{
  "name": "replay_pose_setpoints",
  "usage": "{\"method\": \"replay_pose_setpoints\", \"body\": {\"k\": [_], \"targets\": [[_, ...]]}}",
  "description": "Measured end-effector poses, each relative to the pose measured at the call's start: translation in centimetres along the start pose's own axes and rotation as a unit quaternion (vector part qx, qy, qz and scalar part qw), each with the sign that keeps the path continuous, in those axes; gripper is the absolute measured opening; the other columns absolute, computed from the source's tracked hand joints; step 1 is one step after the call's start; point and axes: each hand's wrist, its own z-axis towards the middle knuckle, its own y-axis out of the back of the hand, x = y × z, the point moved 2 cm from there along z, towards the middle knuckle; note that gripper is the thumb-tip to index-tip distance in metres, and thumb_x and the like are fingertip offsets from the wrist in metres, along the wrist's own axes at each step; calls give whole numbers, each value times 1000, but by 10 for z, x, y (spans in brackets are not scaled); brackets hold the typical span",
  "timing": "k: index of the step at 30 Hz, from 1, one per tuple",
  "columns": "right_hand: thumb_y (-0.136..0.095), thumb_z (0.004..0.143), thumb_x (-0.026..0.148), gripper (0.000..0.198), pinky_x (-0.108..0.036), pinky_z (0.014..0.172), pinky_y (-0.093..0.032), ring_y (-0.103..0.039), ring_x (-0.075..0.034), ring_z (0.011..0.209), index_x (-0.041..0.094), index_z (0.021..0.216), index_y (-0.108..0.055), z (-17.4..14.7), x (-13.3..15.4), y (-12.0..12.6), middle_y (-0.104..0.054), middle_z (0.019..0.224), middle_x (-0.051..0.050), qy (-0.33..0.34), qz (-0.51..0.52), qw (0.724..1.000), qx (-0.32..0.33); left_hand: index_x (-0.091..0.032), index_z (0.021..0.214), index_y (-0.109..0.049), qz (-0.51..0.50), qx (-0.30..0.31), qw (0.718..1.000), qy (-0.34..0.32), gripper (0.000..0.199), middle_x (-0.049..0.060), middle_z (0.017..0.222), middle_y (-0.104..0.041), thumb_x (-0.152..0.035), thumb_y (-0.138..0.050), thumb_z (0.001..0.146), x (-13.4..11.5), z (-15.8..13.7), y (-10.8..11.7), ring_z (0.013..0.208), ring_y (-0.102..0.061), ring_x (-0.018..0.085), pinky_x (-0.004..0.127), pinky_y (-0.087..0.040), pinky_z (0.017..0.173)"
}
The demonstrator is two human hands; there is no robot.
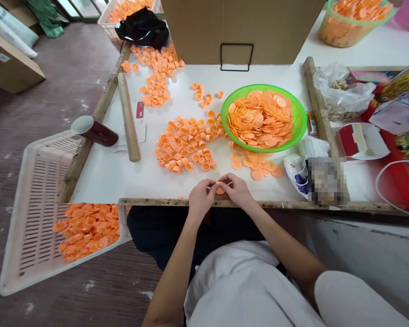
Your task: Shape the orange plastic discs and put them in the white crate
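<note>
Close to the table's front edge, my left hand (201, 196) and my right hand (237, 190) meet, fingers pinched on one small orange plastic disc (220, 190). Part of the disc is hidden by my fingers, so I cannot tell whether another piece is joined to it. Beyond my left hand lies a loose heap of small orange plastic cups (186, 147). A green bowl (301, 120) full of flat orange discs stands past my right hand. More discs (257, 173) are spread on the table in front of the bowl.
More orange cups (157, 93) lie at the back left. A white crate (27, 227) with orange pieces stands left, under a wooden bar (129, 127) and dark red mug (98, 131). A cardboard box (259, 27) blocks the back. Bags and packets (347, 91) crowd the right.
</note>
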Motion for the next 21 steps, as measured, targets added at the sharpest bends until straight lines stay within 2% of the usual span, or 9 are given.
{"method": "replay_pose_setpoints", "body": {"k": [9,16,19,21], "targets": [[-59,82,38,19,-27,61,-51,-60,-13,64,20,86,-62,-3,5,1,-67,80,-1,-8,7,1000,1,-22,89,-65,-4,1,1000,-2,30,2,90,-72,-48,-51,89,1,0,-1,71,-65,15,25,-47,67],[-61,79,42,24,-25,51,-50,-60,-13,59,20,87,-60,-6,12,4,-64,77,-1,-56,87,994,27,-21,92,-65,-53,29,998,-6,32,1,85,-71,-50,-50,89,4,-4,0,71,-65,14,22,-47,64],[-62,77,42,25,-25,51,-51,-60,-13,60,20,86,-58,-5,14,6,-62,76,0,-61,123,991,2,-19,97,-65,-109,37,993,-8,30,3,89,-70,-45,-51,89,9,-2,0,70,-64,13,23,-49,65],[-63,75,43,26,-25,52,-53,-59,-12,61,20,86,-57,-4,11,8,-61,78,0,-59,159,985,-35,-17,101,-63,-155,4,988,12,30,5,90,-69,-42,-52,88,12,1,3,67,-64,13,23,-51,66]]}}
